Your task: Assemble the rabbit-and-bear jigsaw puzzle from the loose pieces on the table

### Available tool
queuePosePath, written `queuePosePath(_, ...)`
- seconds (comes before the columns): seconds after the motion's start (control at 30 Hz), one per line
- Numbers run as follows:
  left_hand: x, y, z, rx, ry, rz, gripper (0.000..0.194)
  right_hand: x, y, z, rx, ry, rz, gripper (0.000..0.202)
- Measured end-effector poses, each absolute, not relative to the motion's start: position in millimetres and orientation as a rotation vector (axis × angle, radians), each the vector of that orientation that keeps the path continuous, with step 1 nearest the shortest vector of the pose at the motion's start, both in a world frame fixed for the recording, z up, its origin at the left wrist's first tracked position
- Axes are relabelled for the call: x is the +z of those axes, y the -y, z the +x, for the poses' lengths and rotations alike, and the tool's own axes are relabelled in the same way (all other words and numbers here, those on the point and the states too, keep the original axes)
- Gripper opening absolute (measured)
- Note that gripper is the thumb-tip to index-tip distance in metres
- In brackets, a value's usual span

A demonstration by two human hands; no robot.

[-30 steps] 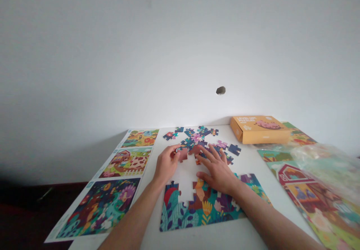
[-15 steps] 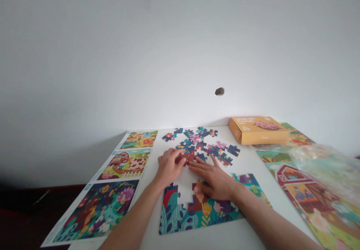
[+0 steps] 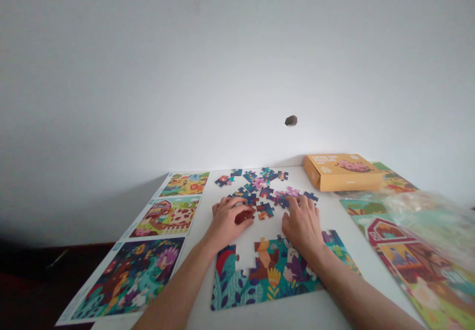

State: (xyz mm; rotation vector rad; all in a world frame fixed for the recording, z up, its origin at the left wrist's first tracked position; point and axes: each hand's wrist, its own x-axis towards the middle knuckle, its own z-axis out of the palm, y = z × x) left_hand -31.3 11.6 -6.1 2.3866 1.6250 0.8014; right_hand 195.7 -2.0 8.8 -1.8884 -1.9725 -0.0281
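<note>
A brown puzzle piece [image 3: 244, 216] is between the thumb and fingers of my left hand [image 3: 227, 222], over the white table. My right hand [image 3: 303, 221] is bent down over the loose pieces at the right of the pile; its fingertips are on or near them, and whether it grips one is hidden. The loose pieces [image 3: 266, 191] lie scattered beyond both hands. Nearer me lies a partly joined puzzle [image 3: 241, 290] with leaves, flowers and a rabbit, with a gap at its upper left. My right wrist covers part of it.
A picture sheet [image 3: 163, 216] with three scenes lies at the left. At the back right stands a yellow puzzle box [image 3: 345, 171]. A farm puzzle [image 3: 404, 256] and clear plastic wrap [image 3: 426, 221] are at the right. A white wall [image 3: 237, 72] rises behind the table.
My right hand has moved right and away from my left hand, uncovering an orange and blue piece and the puzzle's upper edge. The brown piece is now tilted up in my left hand.
</note>
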Motion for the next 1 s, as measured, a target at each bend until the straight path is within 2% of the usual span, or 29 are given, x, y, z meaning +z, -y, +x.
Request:
queuePosePath(0.13,-7.4,-12.6,-33.4,0.828,-1.635,2.377,0.025,6.7,2.6,199.5,-0.086,1.942,-2.095,0.032)
queuePosePath(0.27,-7.2,-11.6,-32.8,0.804,-1.588,2.374,0.031,3.3,0.8,201.4,-0.038,2.005,-2.053,0.029)
queuePosePath(0.43,-4.9,-9.4,-30.8,0.778,-1.506,2.383,0.036,1.6,-1.0,199.3,0.077,2.054,-1.921,0.037)
queuePosePath(0.6,-2.3,-5.5,-31.7,0.728,-1.456,2.402,0.043,1.6,-0.7,197.7,0.044,2.031,-1.965,0.034)
queuePosePath(0.77,-0.9,-3.1,-32.2,0.684,-1.42,2.442,0.039,1.4,-0.7,199.1,0.041,2.033,-1.962,0.028)
queuePosePath(0.87,-4.0,-7.8,-33.2,0.792,-1.58,2.395,0.03,2.1,-1.1,198.9,0.062,2.043,-1.93,0.027)
queuePosePath(1.0,-11.0,-16.4,-36.3,0.822,-1.956,2.231,0.037,5.9,0.3,197.3,0.116,2.094,-1.816,0.031)
